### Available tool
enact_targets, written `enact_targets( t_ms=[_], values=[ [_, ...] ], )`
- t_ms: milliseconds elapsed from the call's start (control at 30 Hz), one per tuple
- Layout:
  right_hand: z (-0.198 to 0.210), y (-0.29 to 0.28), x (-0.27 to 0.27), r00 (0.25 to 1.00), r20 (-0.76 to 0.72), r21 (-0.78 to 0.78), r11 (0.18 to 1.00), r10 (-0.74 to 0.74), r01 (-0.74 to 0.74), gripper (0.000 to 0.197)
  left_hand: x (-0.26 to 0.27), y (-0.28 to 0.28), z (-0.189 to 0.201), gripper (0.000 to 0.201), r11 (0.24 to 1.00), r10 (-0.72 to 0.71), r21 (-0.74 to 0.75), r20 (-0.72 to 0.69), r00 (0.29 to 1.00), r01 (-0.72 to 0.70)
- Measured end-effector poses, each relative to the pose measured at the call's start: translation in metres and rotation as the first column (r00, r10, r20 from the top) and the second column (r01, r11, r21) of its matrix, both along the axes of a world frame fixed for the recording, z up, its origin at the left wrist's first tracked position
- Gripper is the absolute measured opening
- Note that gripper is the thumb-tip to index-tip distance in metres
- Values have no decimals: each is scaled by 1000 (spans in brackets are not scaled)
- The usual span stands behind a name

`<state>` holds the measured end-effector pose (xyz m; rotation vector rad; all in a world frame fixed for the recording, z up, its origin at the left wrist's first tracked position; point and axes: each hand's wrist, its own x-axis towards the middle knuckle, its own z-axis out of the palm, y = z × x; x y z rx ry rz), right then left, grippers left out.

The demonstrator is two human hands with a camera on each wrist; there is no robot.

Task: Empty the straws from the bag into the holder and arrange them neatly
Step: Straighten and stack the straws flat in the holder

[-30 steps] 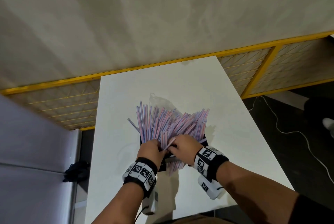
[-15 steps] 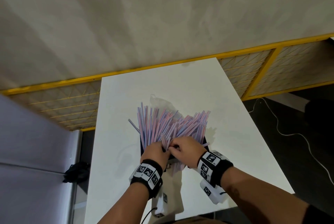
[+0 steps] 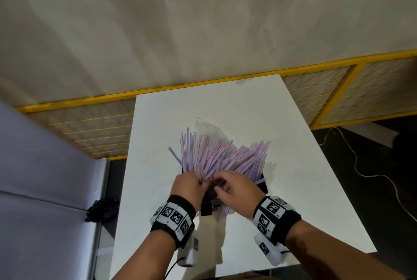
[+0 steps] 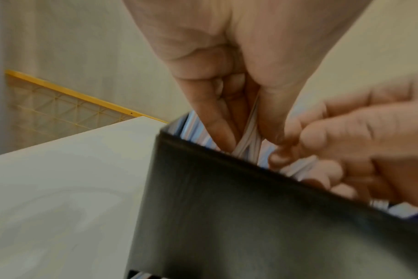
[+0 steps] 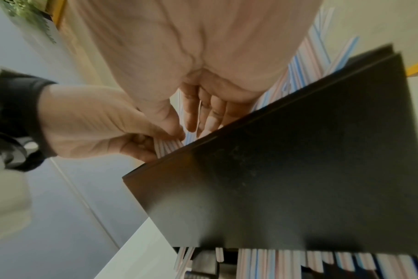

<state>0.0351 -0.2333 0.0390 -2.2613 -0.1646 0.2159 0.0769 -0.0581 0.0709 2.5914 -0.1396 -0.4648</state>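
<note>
Several pink and blue straws (image 3: 225, 157) fan out of the top of a black box holder (image 3: 262, 183) on the white table (image 3: 158, 189). My left hand (image 3: 202, 181) pinches a small bunch of straws (image 4: 248, 136) between thumb and finger just above the holder's near wall (image 4: 251, 217). Right beside it, my right hand (image 3: 220, 186) has its fingers (image 5: 191, 117) dipped in among the straws, with a thin one running between them. More straw ends (image 5: 298, 262) show through a slot low on the holder (image 5: 298, 169). The clear empty bag (image 3: 207, 128) lies behind the holder.
A yellow-framed mesh fence (image 3: 338, 90) runs behind the table's far edge. A white cable (image 3: 361, 166) lies on the dark floor to the right. A black object (image 3: 102, 209) sits on the floor at the table's left, beside a grey panel (image 3: 45, 189).
Both hands have moved up from the holder's near side to its top. The single straw that stuck out between them is now tucked into the bunch.
</note>
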Motion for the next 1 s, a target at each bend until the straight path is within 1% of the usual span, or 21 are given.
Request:
enact_targets(
  t_ms=[33, 67, 133, 200, 267, 367, 400, 433, 500, 533, 600, 633, 667, 733, 767, 800, 833, 933, 967, 1000],
  values=[
    [0, -1, 0, 1000, -3, 6, 1000, -6, 6, 27, 1, 4, 5, 35, 997, 39, -64, -6, 999, -39],
    [1, -2, -1, 1000, -6, 16, 1000, -3, 4, 30, 2, 7, 9, 31, 987, 81, -140, -24, 996, -84],
    [2, -3, -1, 1000, -15, 31, 999, 15, -14, 37, 3, 11, 18, 20, 949, 149, -273, -47, 988, -156],
    [4, -2, -1, 999, -19, 42, 999, 33, -33, 42, 2, 11, 23, 14, 901, 189, -387, -60, 980, -198],
    [7, 1, 2, 999, 7, 45, 998, 52, -52, 39, 1, 8, 26, 11, 838, 225, -490, -94, 970, -241],
    [14, 5, 8, 995, 73, 14, 998, 60, -61, 29, -1, 4, 26, 12, 776, 246, -577, -95, 965, -255],
    [16, 5, 11, 995, 80, 10, 998, 58, -59, 26, -2, 2, 27, 10, 747, 255, -610, -102, 962, -263],
    [19, 5, 13, 995, 82, -3, 998, 59, -59, 21, -4, 1, 29, 9, 702, 269, -653, -125, 955, -284],
    [24, 4, 16, 993, 101, -75, 995, 68, -61, 7, -5, 0, 30, 19, 605, 299, -716, -202, 933, -349],
    [27, 2, 17, 990, 116, -119, 991, 80, -66, 4, -5, 1, 30, 21, 570, 301, -733, -234, 924, -371],
    [31, -2, 19, 985, 130, -198, 977, 110, -83, 13, -5, 5, 28, 16, 514, 301, -759, -278, 912, -401],
    [33, -5, 21, 984, 121, -241, 966, 129, -97, 13, -4, 8, 27, 15, 472, 314, -770, -307, 898, -429],
    [34, -7, 21, 983, 96, -294, 948, 153, -119, 10, -4, 11, 26, 18, 419, 334, -782, -340, 879, -461],
    [36, -14, 23, 982, -6, -409, 895, 191, -177, 10, -3, 19, 22, 27, 321, 373, -793, -397, 839, -518],
    [37, -17, 23, 977, -59, -469, 858, 206, -209, 13, -3, 23, 19, 31, 304, 394, -791, -403, 826, -531],
    [38, -20, 23, 972, -99, -519, 822, 212, -232, 16, -4, 27, 16, 34, 320, 417, -782, -391, 821, -535],
    [38, -24, 22, 971, -125, -552, 798, 205, -240, 18, -4, 31, 12, 37, 356, 436, -769, -366, 822, -531],
    [37, -30, 18, 978, -133, -567, 798, 159, -207, 18, -8, 37, 1, 39, 490, 440, -730, -264, 859, -476],
    [37, -31, 16, 981, -122, -563, 803, 153, -196, 18, -12, 37, -3, 36, 555, 426, -710, -206, 881, -434],
    [36, -32, 14, 983, -104, -559, 808, 154, -185, 18, -15, 36, -7, 31, 643, 400, -667, -128, 908, -377]
  ],
)
